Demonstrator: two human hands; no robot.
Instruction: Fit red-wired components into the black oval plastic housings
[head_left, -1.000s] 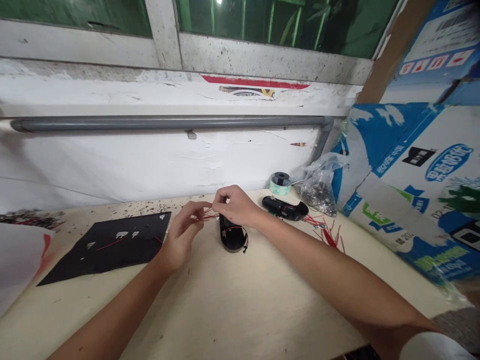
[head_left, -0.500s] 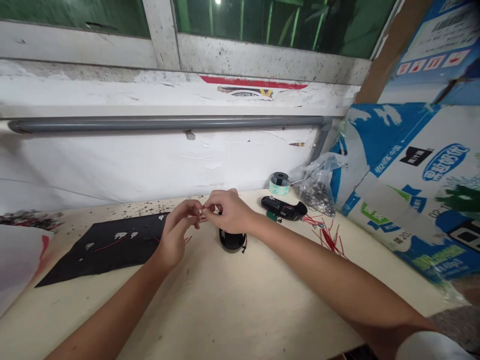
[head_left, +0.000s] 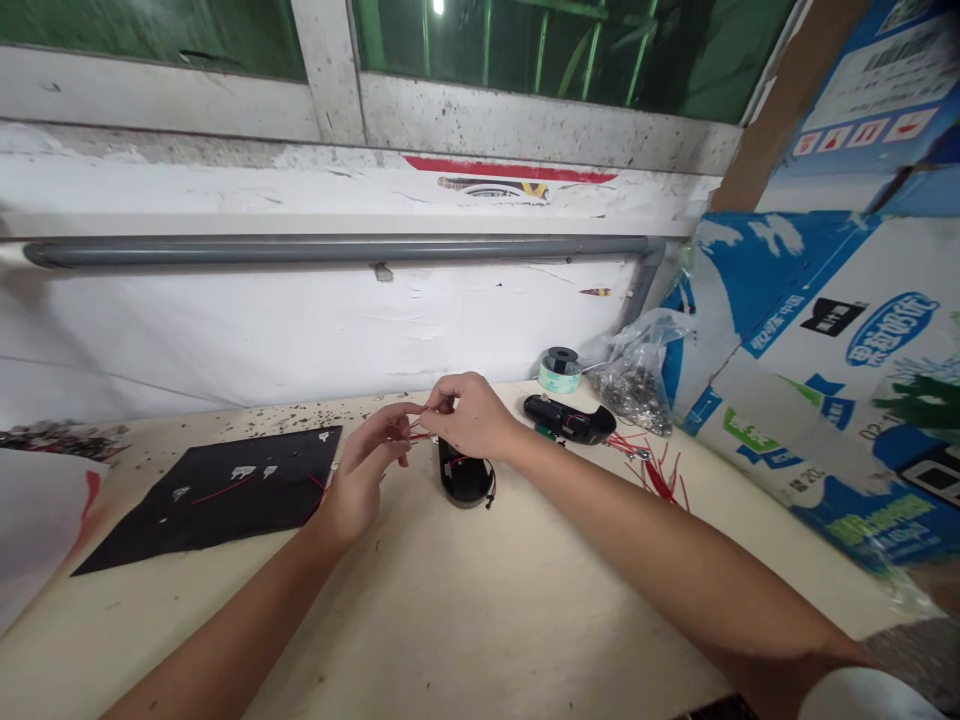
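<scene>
1. The thin red wires [head_left: 418, 436] run between the hands, just above a black plastic housing [head_left: 466, 478]. They look light and limp, so they will likely bend at a touch and are best taken close to their ends.
2. The left hand [head_left: 365, 470] is narrow, its fingertips pinching the wires. The right hand [head_left: 471, 415] curls narrow over them from above, partly hiding its exact grip.
3. The housing lies on the table [head_left: 450, 620] just below the hands, with a red wire looped across it. It looks light but rigid – the rounded shell could slide, so its sides seem the safest hold.
4. A second black housing [head_left: 568, 418] lies off to the right, near a bunch of loose red wires [head_left: 660, 480]; a black sheet [head_left: 210, 500] lies to the left.
</scene>
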